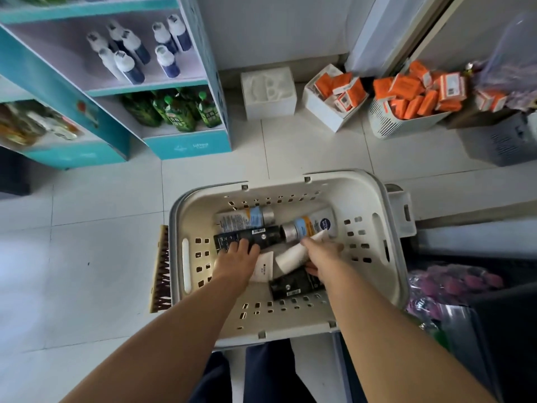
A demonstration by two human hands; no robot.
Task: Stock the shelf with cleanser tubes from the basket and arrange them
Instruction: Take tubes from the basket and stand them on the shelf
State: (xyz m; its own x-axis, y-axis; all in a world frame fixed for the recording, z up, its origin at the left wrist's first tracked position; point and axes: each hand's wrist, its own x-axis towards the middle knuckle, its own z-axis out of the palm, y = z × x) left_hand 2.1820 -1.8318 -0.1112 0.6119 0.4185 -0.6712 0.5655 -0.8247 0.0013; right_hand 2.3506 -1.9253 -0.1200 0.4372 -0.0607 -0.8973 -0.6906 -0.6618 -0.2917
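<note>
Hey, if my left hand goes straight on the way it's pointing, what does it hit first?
The black tube: the left hand seems to touch it with its fingertips. Past it lies the blue-banded tube, then the far wall of the basket. Depth is unclear.

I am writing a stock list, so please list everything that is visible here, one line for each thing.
basket: one, cream, on the floor in the middle
black tubes: two, black, lying in the basket
white tubes: two, white, in the basket
blue-label tubes: two, pale with silver caps, at the far side of the basket
shelf: one, teal, far left
bottles: about eight, white and dark blue, on the shelf
pouches: several, green, lowest level of the shelf
packs: many, orange, in two white containers by the wall
foam box: one, white, by the wall
left hand: on a black tube, grip unclear
right hand: grips a white tube
</note>
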